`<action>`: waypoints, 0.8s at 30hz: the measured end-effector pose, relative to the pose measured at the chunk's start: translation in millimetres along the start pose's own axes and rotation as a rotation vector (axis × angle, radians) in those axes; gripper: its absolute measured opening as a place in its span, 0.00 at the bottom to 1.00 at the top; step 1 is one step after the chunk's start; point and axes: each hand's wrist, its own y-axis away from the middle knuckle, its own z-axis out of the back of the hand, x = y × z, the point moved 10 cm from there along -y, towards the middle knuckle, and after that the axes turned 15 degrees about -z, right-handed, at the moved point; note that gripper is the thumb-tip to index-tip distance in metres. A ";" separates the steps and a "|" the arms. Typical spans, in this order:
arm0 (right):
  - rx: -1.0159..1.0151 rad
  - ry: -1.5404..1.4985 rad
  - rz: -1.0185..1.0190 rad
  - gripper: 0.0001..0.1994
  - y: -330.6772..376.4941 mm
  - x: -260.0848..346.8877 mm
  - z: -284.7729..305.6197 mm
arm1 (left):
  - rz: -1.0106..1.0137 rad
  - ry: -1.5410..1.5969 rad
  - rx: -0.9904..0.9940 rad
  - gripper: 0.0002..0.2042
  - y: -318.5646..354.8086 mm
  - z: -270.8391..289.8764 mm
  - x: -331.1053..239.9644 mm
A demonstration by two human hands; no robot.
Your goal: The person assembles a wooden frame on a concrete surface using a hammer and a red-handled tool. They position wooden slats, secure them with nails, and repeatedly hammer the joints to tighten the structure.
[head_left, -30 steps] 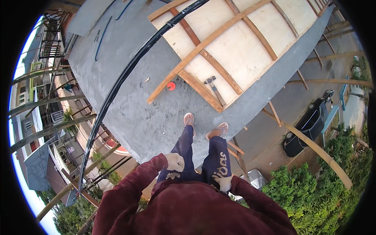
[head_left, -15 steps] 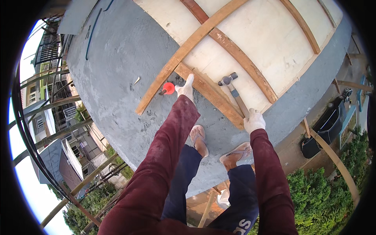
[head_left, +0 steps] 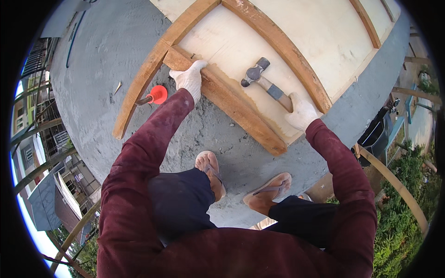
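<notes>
A grey concrete slab [head_left: 116, 55] fills the upper left and runs under the person's feet, its edge dropping off to buildings and greenery below. On it lies a pale plywood panel [head_left: 324, 32] framed with wooden battens. One long curved-looking batten [head_left: 153, 65] runs along the panel's left edge. A shorter, thicker plank [head_left: 232, 104] lies slantwise along the panel's near edge, from upper left to lower right.

The person wears a dark red top and white work gloves, and stands in sandals [head_left: 211, 171] on the slab just short of the plank.

The left hand [head_left: 189, 79] rests on the upper end of the plank, palm down with fingers laid flat over the wood, pressing rather than wrapping it.

The right hand [head_left: 301, 112] is closed round the end of the handle of a hammer [head_left: 266, 83]. The hammer lies on the plywood beyond the plank, its dark metal head pointing up and left, away from the person.

A small red-handled tool [head_left: 155, 95] lies on the slab just left of the left hand, beside the long batten. A small pale scrap [head_left: 117, 87] lies further left.
</notes>
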 end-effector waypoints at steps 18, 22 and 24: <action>0.141 -0.037 0.181 0.37 90.0 67.8 -7.7 | -0.075 0.244 0.203 0.48 9.9 -6.5 -12.8; 0.395 -0.284 0.035 0.46 75.8 51.7 -76.9 | -0.030 0.294 0.208 0.46 12.7 9.2 -10.5; 0.251 -0.290 0.064 0.47 80.3 49.2 -84.7 | -0.065 0.261 0.216 0.45 11.4 14.3 -10.8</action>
